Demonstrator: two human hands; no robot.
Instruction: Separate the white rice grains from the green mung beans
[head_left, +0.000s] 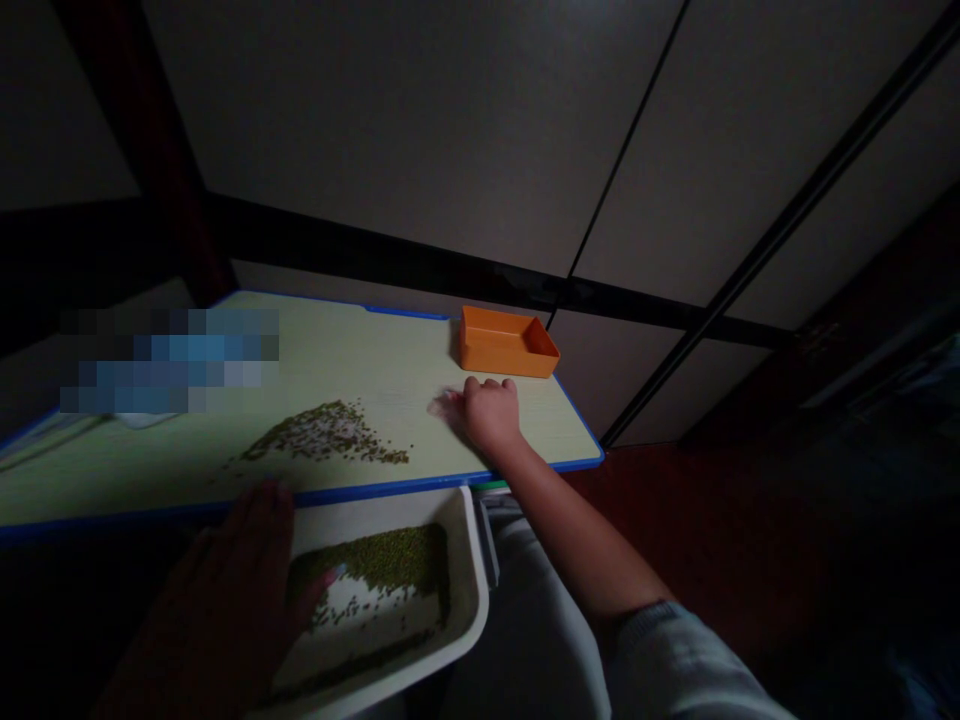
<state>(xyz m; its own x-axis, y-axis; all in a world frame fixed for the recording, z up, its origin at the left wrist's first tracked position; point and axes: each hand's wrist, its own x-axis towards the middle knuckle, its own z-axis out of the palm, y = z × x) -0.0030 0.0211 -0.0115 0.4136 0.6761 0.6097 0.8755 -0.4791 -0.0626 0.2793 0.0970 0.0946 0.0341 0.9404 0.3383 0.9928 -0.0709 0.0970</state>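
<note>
My right hand (491, 415) is closed in a fist above the right part of the table and grips a small, crumpled, clear-and-pinkish thing (441, 402) whose kind I cannot make out. To its left, small green beans (322, 435) with pale bits among them lie spread on the tabletop. My left hand (232, 590), in deep shadow, reaches over the left side of a white tray (471, 590), fingers stretched toward the table's edge and thumb apart, over the tray. More green beans (397, 558) lie in that tray.
An orange open box (499, 345) stands at the table's back right, just beyond my right hand. The pale table (330, 340) has a blue edge. A pixelated blue patch (180, 355) covers its left end. Dark cabinet panels (420, 130) rise behind.
</note>
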